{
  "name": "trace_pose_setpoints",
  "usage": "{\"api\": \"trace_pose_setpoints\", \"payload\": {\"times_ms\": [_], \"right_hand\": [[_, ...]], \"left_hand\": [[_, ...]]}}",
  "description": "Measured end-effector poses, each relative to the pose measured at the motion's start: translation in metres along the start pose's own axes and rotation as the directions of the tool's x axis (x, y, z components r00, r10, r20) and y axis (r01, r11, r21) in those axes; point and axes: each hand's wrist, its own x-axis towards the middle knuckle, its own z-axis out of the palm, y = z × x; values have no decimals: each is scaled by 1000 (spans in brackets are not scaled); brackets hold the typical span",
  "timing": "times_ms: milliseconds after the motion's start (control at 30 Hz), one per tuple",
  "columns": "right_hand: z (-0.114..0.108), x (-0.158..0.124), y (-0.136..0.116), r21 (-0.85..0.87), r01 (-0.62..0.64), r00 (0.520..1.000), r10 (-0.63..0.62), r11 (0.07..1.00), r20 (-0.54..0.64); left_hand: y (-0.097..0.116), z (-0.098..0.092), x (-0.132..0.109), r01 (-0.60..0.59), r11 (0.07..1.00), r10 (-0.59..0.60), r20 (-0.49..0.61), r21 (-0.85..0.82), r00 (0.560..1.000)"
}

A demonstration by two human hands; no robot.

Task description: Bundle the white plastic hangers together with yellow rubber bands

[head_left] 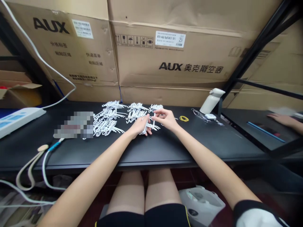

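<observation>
My left hand (140, 126) is closed around a small bunch of white wire hooks (155, 127), whose thin ends stick out to the right. Just beside it, my right hand (165, 119) pinches one upright white hook (154, 119) between thumb and fingers. Behind and left of my hands, piles of similar white hooks (105, 126) lie in rows on the black table (208, 142). A coil of yellow rubber bands (184, 118) rests to the right of my right hand.
A pixelated object (75, 124) with a cable lies left of the piles, near a white power strip (21, 119). Toward the right are glasses (200, 115), a white earbud-like case (210, 117) and a white bottle (212, 101). Large cardboard boxes (142, 69) stand behind; another person's hand (282, 119) appears far right.
</observation>
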Motion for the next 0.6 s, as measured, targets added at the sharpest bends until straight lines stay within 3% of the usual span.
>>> {"api": "trace_pose_setpoints", "payload": {"times_ms": [233,367,600], "right_hand": [[17,-7,2,1,-12,997,12,1000,83],[20,-7,0,67,21,1000,-22,998,14],[24,-5,6,181,-59,992,78,982,-98]], "left_hand": [[0,0,0,-120,992,122,-56,40,991],[-1,-3,3,-155,986,161,-128,61,979],[0,-2,4,-97,995,102,-162,38,981]]}}
